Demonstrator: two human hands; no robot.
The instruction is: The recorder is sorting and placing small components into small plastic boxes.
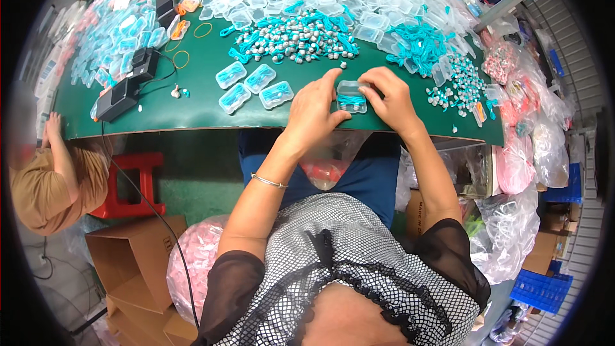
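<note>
While the left hand (312,110) grasps its left side and the right hand (392,99) pinches its upper right edge, the transparent, round-cornered case (349,90) contains bundled teal cord (350,100).

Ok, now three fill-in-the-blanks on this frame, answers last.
1. The slim silver metal bracelet circles the camera wearer's ____ wrist.
2. Just left of the bare left hand, ____ filled, rectangular clear plastic boxes lie grouped on the green tabletop.
3. The plastic stool seen below the tabletop's front edge is coloured ____.

Missing words: left; four; red.
</note>
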